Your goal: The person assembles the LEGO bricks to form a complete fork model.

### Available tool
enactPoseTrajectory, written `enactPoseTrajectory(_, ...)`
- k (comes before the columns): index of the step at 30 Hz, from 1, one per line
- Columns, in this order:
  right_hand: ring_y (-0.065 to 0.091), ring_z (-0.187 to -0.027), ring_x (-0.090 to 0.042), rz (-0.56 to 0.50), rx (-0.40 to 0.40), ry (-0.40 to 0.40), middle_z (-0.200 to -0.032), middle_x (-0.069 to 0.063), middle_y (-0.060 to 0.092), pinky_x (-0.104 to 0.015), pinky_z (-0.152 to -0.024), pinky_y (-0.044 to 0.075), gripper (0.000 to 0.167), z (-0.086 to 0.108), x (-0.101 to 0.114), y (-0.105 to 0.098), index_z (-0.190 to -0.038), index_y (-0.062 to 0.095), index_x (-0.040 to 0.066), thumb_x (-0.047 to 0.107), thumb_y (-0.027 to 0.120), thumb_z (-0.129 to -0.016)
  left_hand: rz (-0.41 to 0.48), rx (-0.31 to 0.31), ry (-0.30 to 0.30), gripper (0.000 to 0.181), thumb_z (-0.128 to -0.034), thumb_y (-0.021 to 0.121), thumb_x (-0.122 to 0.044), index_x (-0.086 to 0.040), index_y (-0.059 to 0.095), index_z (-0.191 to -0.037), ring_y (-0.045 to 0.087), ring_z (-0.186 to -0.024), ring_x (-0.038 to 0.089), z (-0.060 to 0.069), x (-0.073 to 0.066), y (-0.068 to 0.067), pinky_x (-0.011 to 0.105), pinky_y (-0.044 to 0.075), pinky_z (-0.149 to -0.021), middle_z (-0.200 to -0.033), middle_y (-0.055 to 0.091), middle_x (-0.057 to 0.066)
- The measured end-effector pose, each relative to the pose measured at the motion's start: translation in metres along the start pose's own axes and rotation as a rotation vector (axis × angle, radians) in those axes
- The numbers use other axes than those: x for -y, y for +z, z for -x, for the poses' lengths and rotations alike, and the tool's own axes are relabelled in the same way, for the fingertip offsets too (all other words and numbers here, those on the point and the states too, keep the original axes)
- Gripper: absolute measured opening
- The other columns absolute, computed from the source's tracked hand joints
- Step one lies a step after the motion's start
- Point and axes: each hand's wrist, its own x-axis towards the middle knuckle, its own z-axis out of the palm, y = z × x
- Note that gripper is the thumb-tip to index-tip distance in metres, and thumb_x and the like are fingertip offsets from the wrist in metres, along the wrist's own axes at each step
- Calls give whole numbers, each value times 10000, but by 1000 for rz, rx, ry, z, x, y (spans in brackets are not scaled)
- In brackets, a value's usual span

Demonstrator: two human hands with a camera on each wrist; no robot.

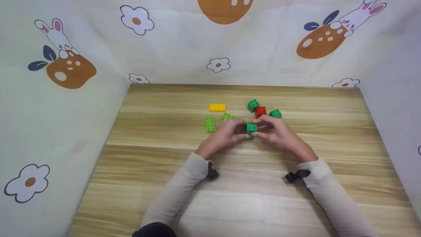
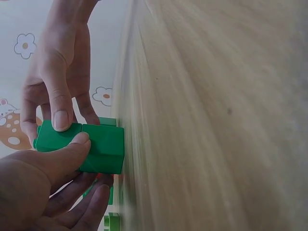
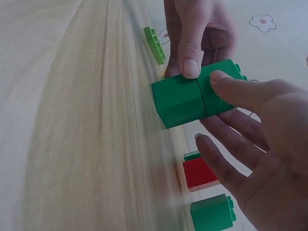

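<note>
Two green toy bricks stand stacked between both hands, just over the wooden table. The upper brick (image 1: 251,127) has its studs facing up; the lower brick (image 3: 179,103) meets it at a thin seam. My left hand (image 1: 227,133) pinches the stack from the left, its thumb on the lower brick near the seam. From the right, my right hand (image 1: 278,132) grips the upper brick, with the thumb flat on its near side. In the left wrist view the lower brick (image 2: 102,149) is close to the tabletop; whether it touches is hard to tell.
Behind the hands lie a red brick (image 1: 260,111) and two more green bricks, one further back (image 1: 253,105) and one to the right (image 1: 275,113). Leftward are a yellow brick (image 1: 217,107), a light green brick (image 1: 210,124) and another light green piece (image 1: 227,116), partly hidden. Patterned cloth walls surround the table.
</note>
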Motion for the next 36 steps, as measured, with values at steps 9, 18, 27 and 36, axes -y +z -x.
enactPoseTrajectory(9,779,-1150,-221,-14,2,24,-1238,-27,789,-370,-988,639,328,-2,-2,1,-1190,730,160,148,892,-906,32,17,-25,321,-988,818,-212,-112,747,-1284,734,-1058,183,1,0,-2,323,618,-1006,-1178,774,16)
enactPoseTrajectory(18,776,-1162,-241,-41,21,30,-1248,-47,772,-394,-987,643,340,-2,0,0,-1226,715,144,130,871,-925,32,14,9,286,-993,809,-195,-93,754,-1254,729,-1028,191,0,1,0,336,627,-982,-1153,778,50)
enactPoseTrajectory(27,785,-1141,-266,-7,19,19,-1236,-73,780,-422,-982,646,353,-2,4,-2,-1231,726,137,110,879,-914,35,12,31,226,-990,810,-193,-140,782,-1208,732,-1029,196,-2,2,0,360,630,-987,-1144,786,33)
enactPoseTrajectory(36,788,-1128,-266,23,14,3,-1239,-41,788,-410,-987,643,333,0,6,-1,-1217,742,149,82,870,-917,77,16,-10,283,-980,822,-184,-166,794,-1262,748,-1055,170,0,2,1,309,620,-992,-1183,800,17)
